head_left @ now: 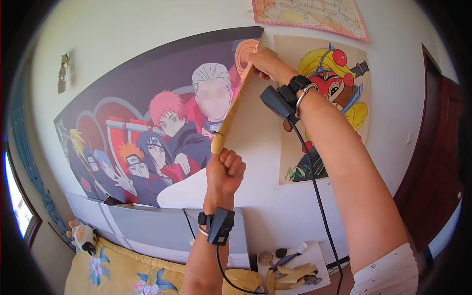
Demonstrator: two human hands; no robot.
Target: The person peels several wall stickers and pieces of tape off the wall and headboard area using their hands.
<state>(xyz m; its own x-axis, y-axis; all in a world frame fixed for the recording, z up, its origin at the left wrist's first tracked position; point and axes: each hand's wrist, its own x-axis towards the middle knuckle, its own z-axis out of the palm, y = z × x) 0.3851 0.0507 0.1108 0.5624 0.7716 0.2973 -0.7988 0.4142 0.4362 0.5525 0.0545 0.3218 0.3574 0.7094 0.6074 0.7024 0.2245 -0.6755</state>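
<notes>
A large anime poster (162, 108) with several cartoon figures covers much of the wall ahead. Along its right edge runs a yellowish strip (222, 132); whether this is tape or the poster's turned-over back, I cannot tell. My right hand (268, 64) is raised to the poster's upper right edge, pinching it with bent fingers. Lower down, my left hand (226, 171) is closed in a fist at the bottom end of the strip, gripping the edge there. Both wrists carry black devices with cables, and bracelets.
Right of my hands hangs a second poster (339, 93), with a picture (314, 14) above it. Below stand a grey headboard (137, 223) and a yellow flowered bed cover (118, 270). A cow plush (83, 237) sits at left. A small white table (319, 255) holds gloves and small items.
</notes>
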